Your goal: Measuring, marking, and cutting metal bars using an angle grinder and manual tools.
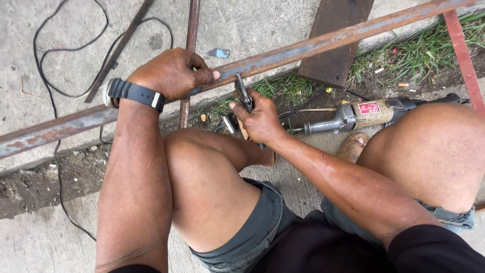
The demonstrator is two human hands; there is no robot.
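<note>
Running lengthwise under the left hand [172,73], the long rusty steel bar [303,48] slants up to the right; that hand clamps it. Just beside, the right hand [260,121] grips a dark metal tool [242,91] touching the bar's lower edge.

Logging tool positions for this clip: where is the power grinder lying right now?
In the head view, the power grinder lies on the ground right of the right hand, between the grass strip and the person's right knee.
</note>
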